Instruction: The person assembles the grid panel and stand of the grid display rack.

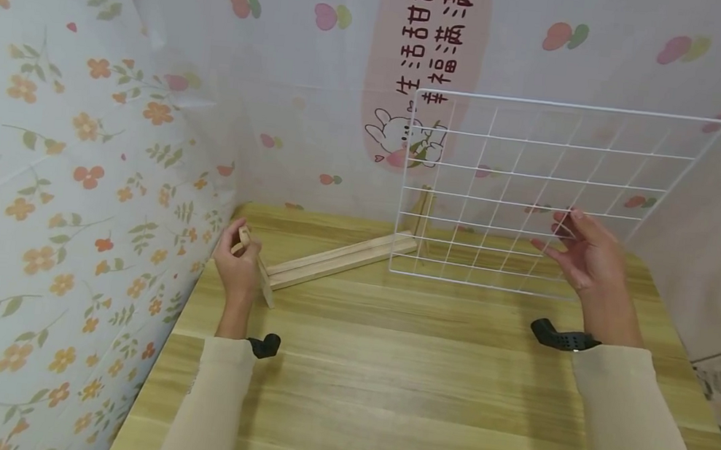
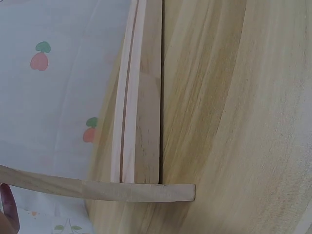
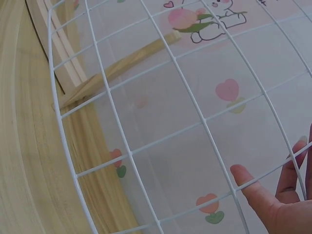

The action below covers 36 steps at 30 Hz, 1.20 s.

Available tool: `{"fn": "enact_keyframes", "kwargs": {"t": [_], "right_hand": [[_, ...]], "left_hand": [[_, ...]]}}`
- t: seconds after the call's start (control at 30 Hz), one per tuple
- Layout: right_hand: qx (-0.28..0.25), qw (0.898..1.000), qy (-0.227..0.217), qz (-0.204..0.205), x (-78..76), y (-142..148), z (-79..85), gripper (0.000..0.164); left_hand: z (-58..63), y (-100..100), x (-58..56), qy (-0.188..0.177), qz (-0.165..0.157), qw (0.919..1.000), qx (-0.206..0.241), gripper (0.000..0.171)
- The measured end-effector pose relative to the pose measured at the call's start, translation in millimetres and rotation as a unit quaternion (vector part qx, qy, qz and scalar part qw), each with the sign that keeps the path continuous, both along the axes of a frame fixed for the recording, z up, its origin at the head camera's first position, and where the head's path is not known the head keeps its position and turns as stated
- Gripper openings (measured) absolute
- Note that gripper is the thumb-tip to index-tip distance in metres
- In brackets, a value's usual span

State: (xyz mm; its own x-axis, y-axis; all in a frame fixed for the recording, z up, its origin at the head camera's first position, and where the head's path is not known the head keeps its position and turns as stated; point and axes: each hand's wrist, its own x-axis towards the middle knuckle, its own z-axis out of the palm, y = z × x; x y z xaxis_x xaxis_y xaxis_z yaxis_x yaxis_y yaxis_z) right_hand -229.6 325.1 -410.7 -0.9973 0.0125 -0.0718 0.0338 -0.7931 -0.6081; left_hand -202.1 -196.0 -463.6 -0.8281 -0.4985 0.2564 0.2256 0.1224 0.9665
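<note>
My left hand [image 1: 238, 260] grips the upper part of a wooden end piece [image 1: 266, 285] on a light wooden stand. A long grooved bar [image 2: 148, 122] runs from that end piece along the tabletop, and a second upright end piece [image 3: 131, 59] rises at its far end. With my right hand [image 1: 597, 261] I hold a white wire grid panel [image 1: 571, 105], thumb and fingers at its wires. The panel is tilted up over the back of the table, and its left edge overlaps the stand's far end in the head view.
Everything is over a wood-grain table [image 1: 396, 390]. A white curtain [image 1: 283, 85] with printed fruit, a rabbit and writing hangs behind it. A flower-patterned sheet [image 1: 70, 224] lines the left side, and a pale cloth [image 1: 718, 270] stands at the right.
</note>
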Motion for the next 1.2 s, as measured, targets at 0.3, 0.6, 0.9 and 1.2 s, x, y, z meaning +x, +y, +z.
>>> {"fn": "enact_keyframes", "kwargs": {"t": [0.3, 0.6, 0.9, 1.2], "right_hand": [[0.006, 1.000, -0.006, -0.005, 1.1, 2.6, 5.1, 0.015], [0.008, 1.000, -0.001, -0.007, 1.5, 0.3, 8.2, 0.013], [0.001, 1.000, 0.001, -0.008, 0.1, -0.5, 9.4, 0.014], [0.000, 1.000, 0.002, -0.011, -0.4, 1.5, 15.1, 0.013]], "left_hand": [[4.2, 1.7, 0.3, -0.018, 0.022, 0.9995, -0.012, 0.037], [7.7, 0.4, 0.7, -0.020, 0.018, 0.9992, -0.030, 0.035], [10.9, 2.0, -2.2, -0.042, -0.005, 0.9974, -0.057, 0.033], [-6.0, -4.1, -18.2, -0.054, -0.036, 0.9963, -0.056, 0.033]]}}
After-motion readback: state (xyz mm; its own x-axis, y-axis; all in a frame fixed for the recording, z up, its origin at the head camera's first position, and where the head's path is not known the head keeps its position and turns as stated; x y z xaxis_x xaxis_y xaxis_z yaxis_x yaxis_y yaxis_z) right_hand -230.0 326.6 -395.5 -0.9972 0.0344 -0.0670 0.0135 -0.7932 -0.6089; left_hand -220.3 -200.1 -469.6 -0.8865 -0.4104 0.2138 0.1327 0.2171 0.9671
